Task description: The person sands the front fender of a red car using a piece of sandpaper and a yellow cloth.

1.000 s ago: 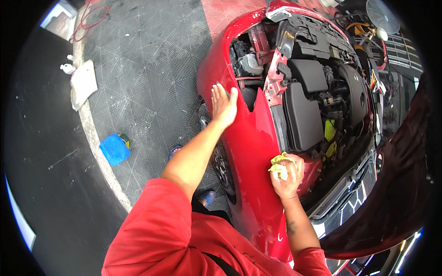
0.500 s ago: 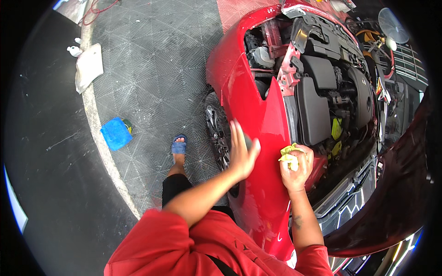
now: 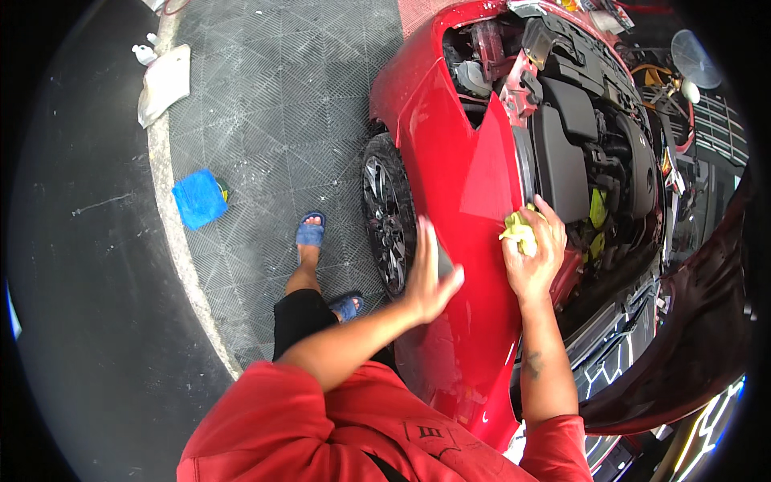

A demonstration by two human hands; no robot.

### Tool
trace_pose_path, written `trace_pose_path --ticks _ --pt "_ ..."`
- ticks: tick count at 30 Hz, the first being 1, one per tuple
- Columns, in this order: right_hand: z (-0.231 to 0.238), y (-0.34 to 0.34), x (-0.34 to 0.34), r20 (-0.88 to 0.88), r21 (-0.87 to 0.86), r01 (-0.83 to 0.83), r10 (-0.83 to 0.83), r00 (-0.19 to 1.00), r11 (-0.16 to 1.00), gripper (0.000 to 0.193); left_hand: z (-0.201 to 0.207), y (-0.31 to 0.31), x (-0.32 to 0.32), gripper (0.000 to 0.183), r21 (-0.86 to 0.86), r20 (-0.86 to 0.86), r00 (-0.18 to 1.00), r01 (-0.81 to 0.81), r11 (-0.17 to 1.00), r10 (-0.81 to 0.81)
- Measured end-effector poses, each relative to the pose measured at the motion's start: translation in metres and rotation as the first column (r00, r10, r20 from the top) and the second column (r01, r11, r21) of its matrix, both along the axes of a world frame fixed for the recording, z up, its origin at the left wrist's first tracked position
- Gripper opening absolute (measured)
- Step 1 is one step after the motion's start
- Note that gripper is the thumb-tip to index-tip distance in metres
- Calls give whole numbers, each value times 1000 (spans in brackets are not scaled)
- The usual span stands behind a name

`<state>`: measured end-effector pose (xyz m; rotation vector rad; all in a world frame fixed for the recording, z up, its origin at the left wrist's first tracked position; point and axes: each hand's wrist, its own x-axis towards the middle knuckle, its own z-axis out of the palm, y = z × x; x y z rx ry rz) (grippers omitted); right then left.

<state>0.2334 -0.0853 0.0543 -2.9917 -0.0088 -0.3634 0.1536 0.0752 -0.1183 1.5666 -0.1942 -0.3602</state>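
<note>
A glossy red car fender (image 3: 470,293) runs along in front of me, beside the uncovered engine bay (image 3: 574,153). My left hand (image 3: 426,289) lies on the fender above the front wheel (image 3: 387,221), fingers straight and thumb spread. Between thumb and fingers it holds a dark grey block-like pad (image 3: 444,261), mostly hidden by the hand. At the fender's inner edge, my right hand (image 3: 540,257) grips a crumpled yellow cloth (image 3: 520,232), its fingers bent around it.
The raised dark red hood (image 3: 683,361) hangs at the right, near my right arm. On the grey tiled floor (image 3: 265,104) lies a blue cloth (image 3: 200,198) by a pale kerb (image 3: 183,261). A white bag (image 3: 166,84) rests farther up the kerb.
The view has shifted, showing more of the wheel and a second sandalled foot. My left hand has slid along the fender toward me. My right hand keeps its place with the yellow cloth.
</note>
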Motion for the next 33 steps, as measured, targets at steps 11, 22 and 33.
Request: trace_pose_path --ticks 11,22,33 --pt "-14 -10 52 -12 -200 -71 70 997 977 26 -2 -5 -86 105 -13 22 1000 -13 1000 13" --pt "-22 -1 63 58 -147 -165 175 983 975 25 -63 -11 155 106 -66 -186 921 -358 931 341" --pt "-21 -3 67 32 -45 -153 155 987 987 26 -74 -9 206 109 -84 -288 899 -368 926 331"
